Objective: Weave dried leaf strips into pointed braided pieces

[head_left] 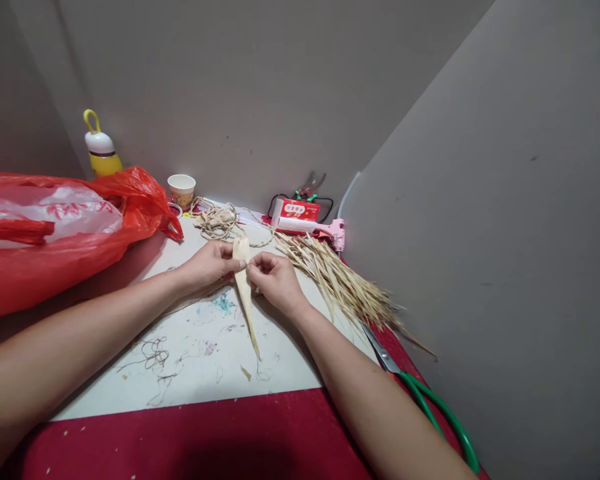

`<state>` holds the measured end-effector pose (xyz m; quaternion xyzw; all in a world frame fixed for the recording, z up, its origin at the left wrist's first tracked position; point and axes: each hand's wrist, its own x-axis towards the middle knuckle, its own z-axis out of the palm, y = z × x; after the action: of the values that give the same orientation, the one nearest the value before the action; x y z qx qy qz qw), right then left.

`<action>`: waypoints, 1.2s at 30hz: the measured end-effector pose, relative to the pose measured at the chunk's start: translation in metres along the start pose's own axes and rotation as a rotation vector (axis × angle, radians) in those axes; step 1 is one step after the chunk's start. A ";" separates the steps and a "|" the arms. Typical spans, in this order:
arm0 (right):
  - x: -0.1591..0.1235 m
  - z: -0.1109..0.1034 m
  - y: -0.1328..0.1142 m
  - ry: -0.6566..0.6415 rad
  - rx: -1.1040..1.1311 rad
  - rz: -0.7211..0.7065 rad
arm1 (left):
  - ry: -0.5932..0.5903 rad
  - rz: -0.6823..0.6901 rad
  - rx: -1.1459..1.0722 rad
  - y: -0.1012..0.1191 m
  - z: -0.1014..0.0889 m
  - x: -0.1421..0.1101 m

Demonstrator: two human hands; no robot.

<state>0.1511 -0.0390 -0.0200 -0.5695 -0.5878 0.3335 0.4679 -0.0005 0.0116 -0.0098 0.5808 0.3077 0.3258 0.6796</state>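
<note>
A pale dried corn husk (244, 300), broad at the top and tapering to a thin tip, hangs over the white sheet (190, 360) in front of me. My left hand (211, 265) is closed on its upper part, with the thumb lying across the front. My right hand (276, 279) pinches at the husk's right edge, its thumb and forefinger pressed together close to my left thumb. Just behind the hands lies a tangled pale twisted cord (217, 220). To the right is a bundle of dried husk strips (340, 277).
A red plastic bag (75, 267) bulges on the left before a yellow bottle (103, 153). Along the wall stand a paper cup (182, 191), a red-white box (296, 215) and a pink tool (336, 233). Green-handled scissors (420, 393) lie at the right edge. Loose threads (153, 353) lie in front.
</note>
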 end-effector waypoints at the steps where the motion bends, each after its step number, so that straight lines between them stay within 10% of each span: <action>1: 0.000 0.000 0.001 0.006 -0.018 -0.013 | -0.005 0.002 0.007 0.000 -0.001 0.000; 22: 0.005 -0.002 0.006 0.089 -0.224 -0.159 | -0.036 0.040 0.082 0.009 0.002 -0.001; 36: 0.007 -0.018 -0.016 -0.067 0.659 0.307 | 0.065 0.001 0.036 0.005 0.000 0.003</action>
<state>0.1628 -0.0364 0.0023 -0.4585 -0.3713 0.5900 0.5512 0.0009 0.0141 -0.0054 0.5822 0.3350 0.3392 0.6586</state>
